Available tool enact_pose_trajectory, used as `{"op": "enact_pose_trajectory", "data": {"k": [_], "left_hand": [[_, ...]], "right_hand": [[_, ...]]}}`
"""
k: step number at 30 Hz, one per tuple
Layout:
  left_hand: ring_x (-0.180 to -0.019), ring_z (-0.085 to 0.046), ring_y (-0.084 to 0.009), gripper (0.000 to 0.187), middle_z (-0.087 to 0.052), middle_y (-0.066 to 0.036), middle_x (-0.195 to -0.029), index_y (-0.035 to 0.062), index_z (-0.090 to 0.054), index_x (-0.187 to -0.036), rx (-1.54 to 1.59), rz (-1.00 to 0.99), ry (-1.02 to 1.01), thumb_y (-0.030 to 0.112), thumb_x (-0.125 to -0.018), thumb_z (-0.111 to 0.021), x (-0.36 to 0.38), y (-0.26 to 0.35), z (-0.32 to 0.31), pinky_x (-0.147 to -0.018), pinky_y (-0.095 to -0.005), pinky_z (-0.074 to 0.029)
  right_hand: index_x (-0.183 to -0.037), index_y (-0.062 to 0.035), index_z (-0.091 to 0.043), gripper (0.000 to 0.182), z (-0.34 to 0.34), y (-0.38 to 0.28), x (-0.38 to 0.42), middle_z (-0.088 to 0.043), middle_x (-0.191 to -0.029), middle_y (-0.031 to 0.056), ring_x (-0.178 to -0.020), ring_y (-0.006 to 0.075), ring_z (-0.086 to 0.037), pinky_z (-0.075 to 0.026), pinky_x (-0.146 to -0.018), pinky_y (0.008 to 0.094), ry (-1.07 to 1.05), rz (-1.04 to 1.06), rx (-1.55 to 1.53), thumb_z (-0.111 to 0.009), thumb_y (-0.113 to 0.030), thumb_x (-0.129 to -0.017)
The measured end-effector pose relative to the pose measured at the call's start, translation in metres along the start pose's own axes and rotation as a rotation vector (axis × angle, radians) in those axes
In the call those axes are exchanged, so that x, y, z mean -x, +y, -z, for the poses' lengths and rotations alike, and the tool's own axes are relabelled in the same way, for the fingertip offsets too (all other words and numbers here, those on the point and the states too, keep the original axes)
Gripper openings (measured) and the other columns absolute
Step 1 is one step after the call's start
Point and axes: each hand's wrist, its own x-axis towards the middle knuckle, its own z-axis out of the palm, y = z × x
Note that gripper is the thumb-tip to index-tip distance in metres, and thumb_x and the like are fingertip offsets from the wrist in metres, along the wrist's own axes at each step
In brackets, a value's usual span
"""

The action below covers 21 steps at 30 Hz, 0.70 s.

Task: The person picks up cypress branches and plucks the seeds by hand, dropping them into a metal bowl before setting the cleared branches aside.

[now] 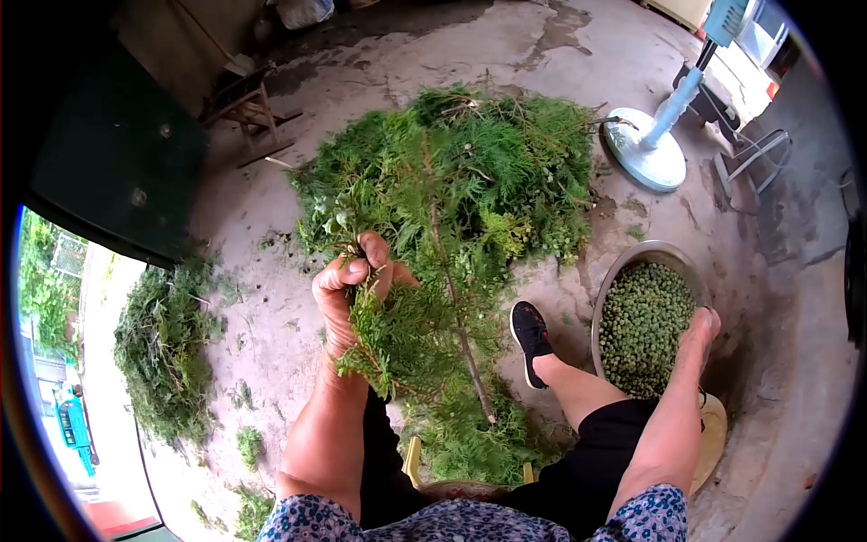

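My left hand (361,275) is closed on a leafy green branch (452,298), with thumb and fingers pinching its sprigs. Pale green cones (334,217) show just above those fingers. The branch's bare woody stem slants down towards my lap. At the right, my right hand (701,327) is over the rim of a metal basin (600,312) full of small round green cones (643,316). Its fingers point away and are mostly hidden, so what they hold does not show.
A big heap of cut greenery (506,172) covers the floor ahead, and a smaller pile (167,343) lies at the left. A fan's round base (646,154) stands beyond the basin. A wooden stool (257,117) is at the back left. My shoe (531,339) rests near the basin.
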Motion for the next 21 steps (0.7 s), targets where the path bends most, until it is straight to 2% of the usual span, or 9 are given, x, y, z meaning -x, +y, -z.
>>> {"op": "enact_pose_trajectory", "data": {"k": [2, 4, 7, 8, 10, 12, 14, 16, 21], "left_hand": [[-0.048, -0.046, -0.0178, 0.024, -0.05, -0.001, -0.066, 0.0048, -0.053, -0.074, 0.006, -0.016, 0.054, 0.023, -0.06, -0.061, 0.0, 0.0, 0.002, -0.062, -0.0439, -0.049], [-0.049, -0.047, -0.018, 0.024, -0.05, -0.001, -0.067, 0.0049, -0.053, -0.073, 0.041, 0.018, -0.05, 0.024, -0.06, -0.061, -0.004, 0.001, 0.008, -0.058, -0.0449, -0.049], [-0.044, -0.047, -0.0178, 0.023, -0.048, -0.001, -0.057, 0.0047, -0.052, -0.074, 0.073, 0.026, -0.173, 0.025, -0.067, -0.06, -0.003, 0.003, 0.007, -0.058, -0.0462, -0.051], [-0.042, -0.046, -0.0175, 0.023, -0.047, 0.0, -0.054, 0.0046, -0.052, -0.075, 0.082, 0.028, -0.212, 0.025, -0.069, -0.06, -0.005, 0.004, 0.008, -0.059, -0.0463, -0.051], [-0.037, -0.044, -0.0162, 0.021, -0.042, 0.001, -0.044, 0.0037, -0.051, -0.078, 0.085, -0.006, -0.167, 0.024, -0.075, -0.057, -0.003, 0.001, 0.005, -0.062, -0.0466, -0.051], [-0.037, -0.045, -0.0152, 0.021, -0.044, 0.0, -0.045, 0.0036, -0.051, -0.079, 0.083, 0.012, -0.205, 0.023, -0.075, -0.057, -0.004, 0.001, 0.005, -0.062, -0.046, -0.051], [-0.038, -0.046, -0.0148, 0.02, -0.044, 0.0, -0.046, 0.0036, -0.051, -0.077, 0.073, -0.001, -0.238, 0.023, -0.076, -0.057, -0.009, 0.0, 0.007, -0.063, -0.0451, -0.051], [-0.038, -0.046, -0.0148, 0.02, -0.046, -0.001, -0.049, 0.0037, -0.052, -0.076, 0.082, 0.008, -0.213, 0.023, -0.076, -0.057, -0.007, -0.001, 0.003, -0.062, -0.0444, -0.051], [-0.049, -0.05, -0.0195, 0.022, -0.049, -0.004, -0.062, 0.0046, -0.052, -0.074, 0.054, 0.096, 0.02, 0.023, -0.067, -0.06, 0.005, -0.003, -0.023, -0.056, -0.0382, -0.049]], "right_hand": [[-0.091, 0.0042, -0.063, 0.024, -0.001, 0.005, -0.001, -0.059, -0.082, 0.0045, -0.069, 0.015, -0.05, -0.044, -0.066, 0.0296, 0.131, -0.032, -0.063, -0.048, 0.001, -0.071], [-0.093, 0.0044, -0.063, 0.026, 0.0, -0.002, 0.001, -0.059, -0.083, 0.0052, -0.071, 0.0146, -0.051, -0.044, -0.068, 0.0292, 0.205, -0.144, -0.152, -0.048, 0.001, -0.071], [-0.095, 0.0039, -0.063, 0.028, 0.001, 0.0, -0.001, -0.059, -0.083, 0.0054, -0.072, 0.0151, -0.052, -0.044, -0.067, 0.0288, 0.158, -0.036, 0.075, -0.048, 0.0, -0.072], [-0.098, 0.0033, -0.063, 0.027, -0.004, -0.001, 0.001, -0.06, -0.083, 0.0049, -0.073, 0.0163, -0.054, -0.044, -0.066, 0.0285, 0.079, -0.046, 0.023, -0.052, -0.001, -0.074], [-0.099, 0.0029, -0.063, 0.024, -0.016, -0.017, 0.016, -0.06, -0.082, 0.0031, -0.073, 0.0134, -0.054, -0.044, -0.063, 0.0265, -0.359, 0.08, -0.136, -0.055, -0.003, -0.077], [-0.102, 0.0007, -0.062, 0.024, -0.023, -0.121, 0.125, -0.061, -0.083, 0.0022, -0.067, 0.0083, -0.054, -0.042, -0.059, 0.0214, -0.631, 0.153, -0.114, -0.059, -0.006, -0.079], [-0.097, -0.0038, -0.063, 0.017, -0.034, -0.153, 0.185, -0.061, -0.078, 0.0016, -0.067, 0.0091, -0.056, -0.045, -0.057, 0.0213, -0.863, 0.351, -0.075, -0.058, -0.006, -0.081], [-0.096, -0.0071, -0.064, 0.017, -0.033, -0.175, 0.245, -0.063, -0.08, 0.0031, -0.071, 0.0096, -0.059, -0.048, -0.062, 0.0212, -1.111, 0.326, -0.166, -0.06, -0.004, -0.079], [-0.098, -0.0054, -0.059, 0.027, -0.031, -0.187, 0.342, -0.06, -0.095, 0.0087, -0.081, 0.0184, -0.061, -0.053, -0.065, 0.0266, -1.303, 0.78, -0.339, -0.068, -0.004, -0.073]]}}
